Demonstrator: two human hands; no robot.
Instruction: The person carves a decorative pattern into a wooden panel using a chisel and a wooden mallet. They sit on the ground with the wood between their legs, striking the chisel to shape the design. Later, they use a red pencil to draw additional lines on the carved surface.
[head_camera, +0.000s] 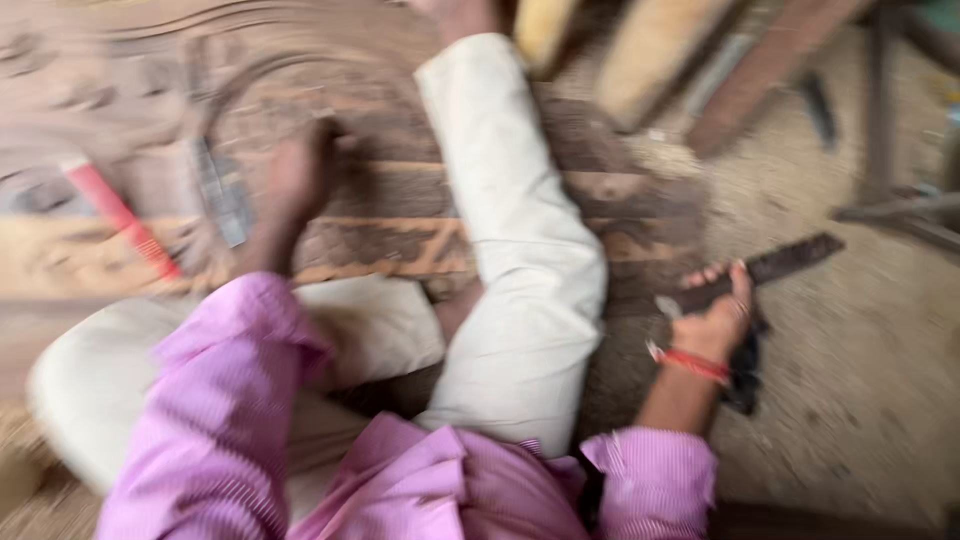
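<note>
**Dark wood strip in the right hand, carved panel under the left**

Dark, flat and narrow: a strip of wood (770, 270), possibly a rasp or file given the blur, gripped near its near end and jutting away to the far right above the sawdust-covered floor (860, 400). Looks stiff and fairly light, judged from the easy one-handed hold; rough rather than slippery, not fragile. Best held where it is held now, close to the near end, with the long part free. Right hand (722, 315) closed around it, fingers curled over the top, a red band at the wrist. A dark shape hanging just below that hand, too smeared to name.

Brown carved wooden panel (400, 190) lying flat on the floor, left of the strip and well apart from it, with curved relief lines toward the far left. Heavy and rigid by the look of it, unlikely to shift under a palm; the raised carving probably the delicate part, so better pressed on flat areas or lifted by the edges. Left hand (300, 175) resting on the panel's surface near the curved carving, fingers bent; whether closed on anything cannot be told through the motion blur.

Cream-trousered leg (520, 250) stretched across the panel between the two hands. Red-handled tool (120, 220) lying on the panel left of the left hand, near but not touching. Planks (650, 50) leaning at the far side.
</note>
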